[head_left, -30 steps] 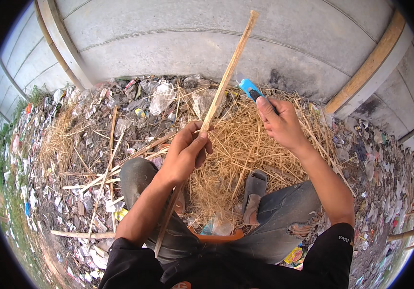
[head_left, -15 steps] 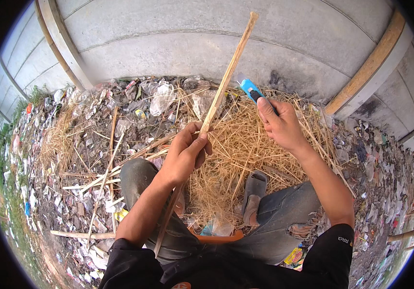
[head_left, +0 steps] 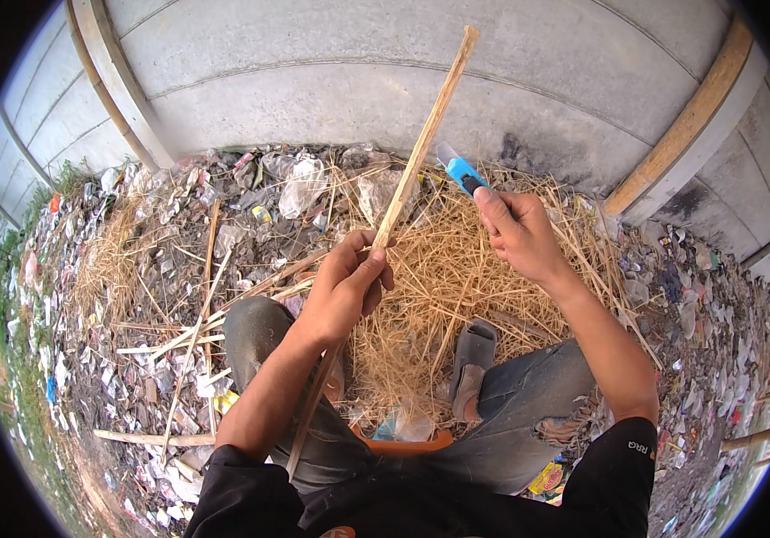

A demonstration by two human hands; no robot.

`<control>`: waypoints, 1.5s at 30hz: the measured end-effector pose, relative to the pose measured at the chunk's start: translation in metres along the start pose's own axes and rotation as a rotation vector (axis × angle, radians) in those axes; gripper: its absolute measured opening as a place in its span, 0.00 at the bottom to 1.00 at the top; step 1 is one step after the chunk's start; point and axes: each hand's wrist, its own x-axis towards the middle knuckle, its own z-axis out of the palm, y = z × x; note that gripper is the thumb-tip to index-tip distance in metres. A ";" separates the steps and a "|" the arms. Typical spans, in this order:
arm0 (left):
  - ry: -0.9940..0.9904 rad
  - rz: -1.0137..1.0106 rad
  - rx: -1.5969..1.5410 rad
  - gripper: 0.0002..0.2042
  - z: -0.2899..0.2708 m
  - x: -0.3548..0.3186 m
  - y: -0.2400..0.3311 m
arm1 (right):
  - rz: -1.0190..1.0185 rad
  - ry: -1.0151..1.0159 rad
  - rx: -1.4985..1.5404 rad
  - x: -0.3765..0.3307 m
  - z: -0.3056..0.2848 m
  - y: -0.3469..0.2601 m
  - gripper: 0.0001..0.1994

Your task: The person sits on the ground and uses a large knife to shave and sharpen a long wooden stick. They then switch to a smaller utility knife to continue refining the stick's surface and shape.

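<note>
The left hand (head_left: 346, 289) is closed around a long bamboo strip (head_left: 423, 134) angled up toward the concrete wall (head_left: 313, 81); the right hand (head_left: 517, 235) grips a blue utility knife (head_left: 462, 170) just beside it, above the straw pile (head_left: 439, 287)

Long pale bamboo strip (head_left: 421, 143), thin and flat, tilted steeply with its upper end toward the concrete wall, gripped mid-length and running down past a knee, blue utility knife (head_left: 462, 172) raised just beside it, blade end upward
</note>
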 end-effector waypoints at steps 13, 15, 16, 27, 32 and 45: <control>-0.012 0.012 0.005 0.12 -0.001 0.001 -0.002 | 0.067 -0.078 0.119 -0.002 0.000 -0.005 0.23; -0.015 0.010 0.011 0.12 -0.001 0.002 -0.003 | 0.089 -0.099 0.157 -0.003 -0.002 -0.006 0.23; -0.011 0.011 0.012 0.12 -0.001 0.002 -0.003 | 0.081 -0.094 0.148 -0.003 -0.002 -0.008 0.23; 0.001 0.035 0.083 0.14 0.003 0.001 -0.007 | -0.166 -0.181 -0.152 -0.005 0.014 0.008 0.18; -0.014 0.044 0.114 0.13 0.004 0.003 -0.013 | -0.020 -0.282 -0.348 -0.010 0.015 -0.004 0.22; -0.020 0.024 0.179 0.10 0.009 0.004 -0.010 | -0.141 -0.233 -0.531 -0.018 0.046 0.007 0.37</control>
